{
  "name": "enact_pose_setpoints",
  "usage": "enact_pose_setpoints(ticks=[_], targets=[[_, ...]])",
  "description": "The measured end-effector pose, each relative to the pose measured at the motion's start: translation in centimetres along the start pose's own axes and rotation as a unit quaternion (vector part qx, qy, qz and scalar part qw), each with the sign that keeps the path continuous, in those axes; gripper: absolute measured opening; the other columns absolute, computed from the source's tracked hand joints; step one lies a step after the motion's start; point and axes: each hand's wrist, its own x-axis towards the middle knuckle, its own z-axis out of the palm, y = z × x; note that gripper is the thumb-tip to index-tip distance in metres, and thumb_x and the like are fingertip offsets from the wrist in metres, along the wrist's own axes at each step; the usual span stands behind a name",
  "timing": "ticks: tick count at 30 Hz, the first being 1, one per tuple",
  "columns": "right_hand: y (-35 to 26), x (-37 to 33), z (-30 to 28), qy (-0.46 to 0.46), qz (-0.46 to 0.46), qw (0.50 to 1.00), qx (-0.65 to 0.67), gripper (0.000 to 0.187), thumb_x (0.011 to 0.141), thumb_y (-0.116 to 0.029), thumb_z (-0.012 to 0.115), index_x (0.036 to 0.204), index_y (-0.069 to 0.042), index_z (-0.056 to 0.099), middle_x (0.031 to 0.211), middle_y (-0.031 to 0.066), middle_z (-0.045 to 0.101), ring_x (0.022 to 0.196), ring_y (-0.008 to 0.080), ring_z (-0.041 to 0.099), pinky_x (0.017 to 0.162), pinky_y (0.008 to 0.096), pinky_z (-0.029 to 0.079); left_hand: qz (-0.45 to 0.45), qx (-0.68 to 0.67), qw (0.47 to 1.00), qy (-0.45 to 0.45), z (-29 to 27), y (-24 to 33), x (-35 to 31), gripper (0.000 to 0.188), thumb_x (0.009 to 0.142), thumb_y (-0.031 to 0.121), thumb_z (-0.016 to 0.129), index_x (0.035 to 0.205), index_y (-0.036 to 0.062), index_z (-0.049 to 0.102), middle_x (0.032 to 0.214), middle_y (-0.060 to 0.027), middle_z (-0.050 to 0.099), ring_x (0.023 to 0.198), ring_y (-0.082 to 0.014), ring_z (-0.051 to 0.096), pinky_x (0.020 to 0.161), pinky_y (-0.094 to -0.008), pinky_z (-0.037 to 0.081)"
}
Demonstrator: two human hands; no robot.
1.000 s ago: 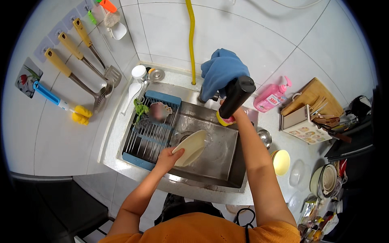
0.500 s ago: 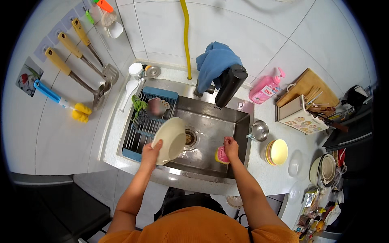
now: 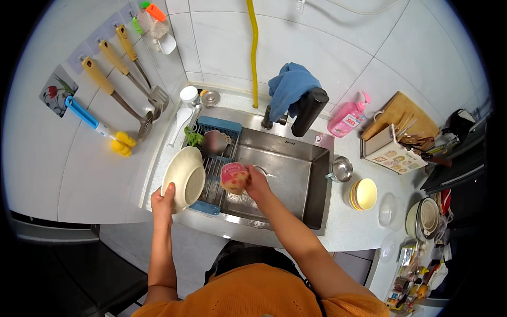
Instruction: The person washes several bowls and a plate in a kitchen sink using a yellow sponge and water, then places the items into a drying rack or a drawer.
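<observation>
My left hand (image 3: 162,202) grips a cream-coloured bowl (image 3: 178,174) by its lower rim. The bowl is tilted, with its footed underside towards the right, above the left end of the steel sink (image 3: 288,174). In my right hand (image 3: 257,183) is a pink and yellow sponge (image 3: 233,177), held over the sink a short way from the bowl. A draining rack with blue ends (image 3: 222,126) spans the sink's left side, partly hidden by the bowl. On it lie green leaves (image 3: 194,138) and a round, blurred, pinkish thing (image 3: 215,142).
A dark tap (image 3: 310,112) draped with a blue cloth (image 3: 291,83) rises behind the sink. Along the right counter stand a pink pump bottle (image 3: 347,119), a metal cup (image 3: 341,169) and stacked yellow bowls (image 3: 364,194). Ladles and spatulas (image 3: 122,100) hang on the left wall.
The bowl has moved left with my left hand, away from the drain. My right hand has carried the sponge leftward from the sink's right side to near the rack. The view has shifted slightly.
</observation>
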Motion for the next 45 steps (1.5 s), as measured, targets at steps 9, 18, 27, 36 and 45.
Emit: enact_pose_setpoints(ticks=[9,18,27,36,45], targets=[[-1.9,-4.8,2.4,-0.052,0.109,0.986,-0.112,0.039,0.083,-0.044,0.052,0.112,-0.017,0.050,0.117,0.0004,0.049,0.112,0.0159,0.042,0.093,0.0459,0.029,0.070,0.113,0.990,-0.054,-1.4,-1.4,0.4,0.037,0.083,0.034,0.058,0.085,-0.0033,0.062,0.068,-0.0023,0.059,0.060,-0.0077,0.049,0.054,-0.0233,0.040],[-6.5,-13.3,-7.4,0.075,-0.081,0.431,-0.896,0.047,0.080,-0.038,0.057,0.119,-0.014,0.050,0.120,0.0137,0.050,0.117,0.0262,0.042,0.097,0.0435,0.029,0.169,0.259,0.946,-0.099,-0.9,-1.8,1.1,0.036,0.083,0.034,0.056,0.073,-0.0009,0.059,0.053,-0.0105,0.049,0.047,-0.0159,0.045,0.046,-0.0297,0.035],[-8.9,-15.8,-4.8,-0.014,0.011,0.879,-0.476,0.047,0.088,-0.042,0.045,0.122,-0.011,0.046,0.121,0.0109,0.051,0.100,0.0232,0.056,0.078,0.0376,0.048,0.373,0.370,0.818,-0.235,3.4,-2.1,-1.3,0.015,0.077,0.019,0.060,0.075,0.0035,0.060,0.070,-0.0147,0.059,0.065,-0.0288,0.058,0.057,-0.0367,0.044],[-6.8,-14.8,-5.9,-0.031,0.162,0.978,-0.131,0.041,0.087,-0.031,0.050,0.117,-0.003,0.044,0.112,0.0114,0.054,0.101,0.0238,0.055,0.084,0.0412,0.048,0.557,0.460,0.561,-0.405,10.6,-2.7,-6.2,0.010,0.066,0.012,0.058,0.073,0.0082,0.053,0.080,-0.0032,0.055,0.075,-0.0199,0.056,0.059,-0.0335,0.046],[-9.3,-21.5,-11.1,0.064,0.036,0.983,-0.170,0.035,0.075,-0.007,0.050,0.109,0.003,0.049,0.087,0.0137,0.061,0.070,0.0216,0.063,0.055,0.0315,0.054,0.494,0.413,0.615,-0.455,15.3,-0.7,-13.1,0.062,0.058,0.021,0.075,0.114,0.0048,0.052,0.127,-0.0127,0.042,0.121,-0.0308,0.034,0.101,-0.0421,0.024]])
